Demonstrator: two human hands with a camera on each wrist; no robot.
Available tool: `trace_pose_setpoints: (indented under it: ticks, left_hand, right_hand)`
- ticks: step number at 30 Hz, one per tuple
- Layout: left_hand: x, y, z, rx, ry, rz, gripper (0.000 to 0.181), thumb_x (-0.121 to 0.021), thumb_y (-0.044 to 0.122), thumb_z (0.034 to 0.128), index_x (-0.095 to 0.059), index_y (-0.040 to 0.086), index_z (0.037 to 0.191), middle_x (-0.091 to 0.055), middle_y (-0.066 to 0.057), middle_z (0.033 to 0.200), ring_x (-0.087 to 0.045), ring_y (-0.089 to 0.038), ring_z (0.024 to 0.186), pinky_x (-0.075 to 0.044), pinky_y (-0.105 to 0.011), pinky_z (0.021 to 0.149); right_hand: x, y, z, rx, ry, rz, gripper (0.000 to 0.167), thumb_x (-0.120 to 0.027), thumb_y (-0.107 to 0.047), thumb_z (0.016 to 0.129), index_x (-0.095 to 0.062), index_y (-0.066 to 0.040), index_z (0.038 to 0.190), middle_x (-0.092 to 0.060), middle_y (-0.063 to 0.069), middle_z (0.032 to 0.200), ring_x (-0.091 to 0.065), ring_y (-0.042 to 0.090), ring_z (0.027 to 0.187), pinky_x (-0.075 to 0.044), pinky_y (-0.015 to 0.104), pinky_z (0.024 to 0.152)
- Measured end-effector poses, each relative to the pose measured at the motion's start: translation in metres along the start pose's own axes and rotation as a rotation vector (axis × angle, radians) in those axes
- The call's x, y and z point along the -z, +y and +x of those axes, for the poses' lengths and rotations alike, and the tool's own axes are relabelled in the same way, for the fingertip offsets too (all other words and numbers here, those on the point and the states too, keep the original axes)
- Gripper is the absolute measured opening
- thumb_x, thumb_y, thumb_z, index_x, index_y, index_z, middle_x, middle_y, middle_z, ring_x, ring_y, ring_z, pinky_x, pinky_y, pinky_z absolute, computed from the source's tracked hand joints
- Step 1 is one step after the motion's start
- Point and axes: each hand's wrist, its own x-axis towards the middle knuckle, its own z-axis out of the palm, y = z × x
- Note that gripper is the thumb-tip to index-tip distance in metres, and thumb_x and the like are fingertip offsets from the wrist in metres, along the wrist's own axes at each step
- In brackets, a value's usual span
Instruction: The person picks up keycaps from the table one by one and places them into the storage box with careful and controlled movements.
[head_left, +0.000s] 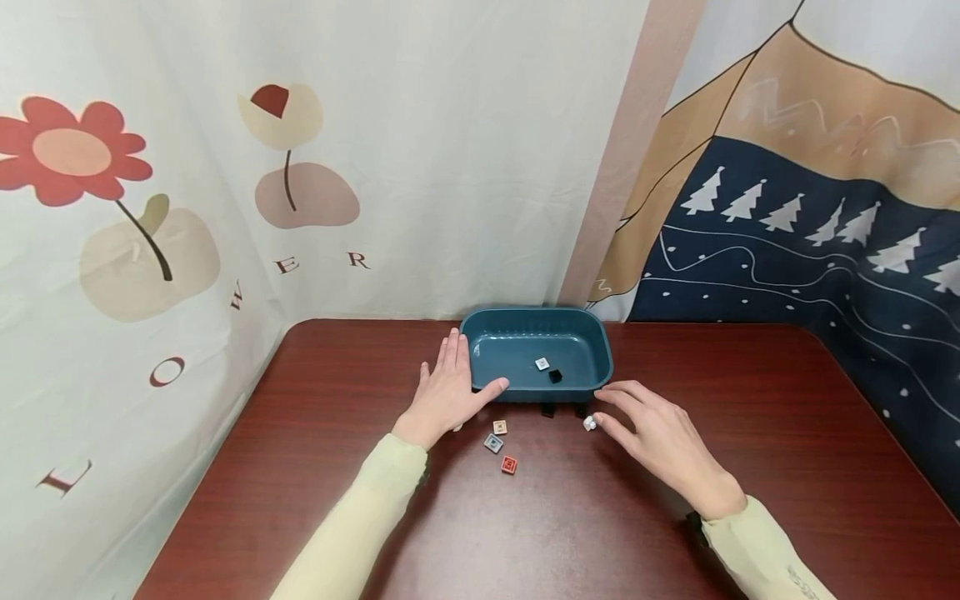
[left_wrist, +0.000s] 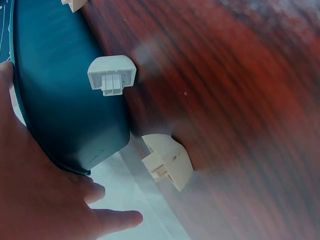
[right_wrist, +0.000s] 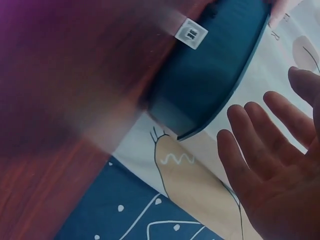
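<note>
A teal plastic basin (head_left: 536, 396) sits at the back of the table, with a white keycap (head_left: 542, 364) and a black keycap (head_left: 556, 376) inside. My left hand (head_left: 447, 392) lies at its left end, fingers straight and thumb over the front rim. My right hand (head_left: 663, 429) hovers by the front right corner with loosely bent fingers, holding nothing. Just off its thumb lies a white keycap (head_left: 590, 423), seen close up in the right wrist view as a pale square keycap (right_wrist: 191, 33). In the left wrist view, a white keycap (left_wrist: 112, 75) and a cream keycap (left_wrist: 168, 161) lie beside the basin.
On the table in front of the basin lie a cream keycap (head_left: 500, 427), a grey-blue keycap (head_left: 493, 443) and a red keycap (head_left: 508, 465). Dark keycaps (head_left: 548, 410) sit against the basin's front wall. A printed curtain (head_left: 450, 167) hangs behind the dark red table (head_left: 360, 367).
</note>
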Motion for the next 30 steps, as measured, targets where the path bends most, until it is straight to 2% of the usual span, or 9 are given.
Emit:
trace_pose_setpoints:
  ticks: [20,27,30]
  left_hand:
    - [0.003,0.0,-0.001,-0.009,-0.006,0.008,0.116,-0.043,0.082,0.0928,-0.006,-0.001,0.165,-0.001,-0.016,0.173,-0.005,-0.032,0.16,-0.017,-0.065,0.121]
    - [0.003,0.001,-0.001,-0.003,-0.005,0.0,0.115,-0.045,0.08,0.0933,-0.006,0.0,0.165,-0.001,-0.016,0.173,-0.004,-0.03,0.16,-0.016,-0.065,0.121]
    - [0.002,0.001,0.0,0.0,-0.009,0.005,0.115,-0.044,0.081,0.0931,-0.005,0.0,0.165,0.0,-0.015,0.173,-0.003,-0.03,0.16,-0.016,-0.065,0.121]
  right_hand:
    - [-0.012,0.009,-0.007,0.016,-0.142,-0.018,0.034,-0.085,-0.029,0.088,-0.077,-0.014,0.117,-0.069,-0.003,0.113,-0.069,0.013,0.094,-0.059,0.039,0.077]
    - [-0.019,0.009,-0.004,0.068,-0.153,-0.02,0.033,-0.085,-0.027,0.088,-0.077,-0.013,0.117,-0.068,-0.003,0.111,-0.069,0.013,0.092,-0.058,0.038,0.075]
    - [-0.022,0.009,-0.002,0.068,-0.152,-0.021,0.033,-0.085,-0.026,0.088,-0.077,-0.012,0.116,-0.068,-0.003,0.11,-0.069,0.012,0.09,-0.058,0.037,0.074]
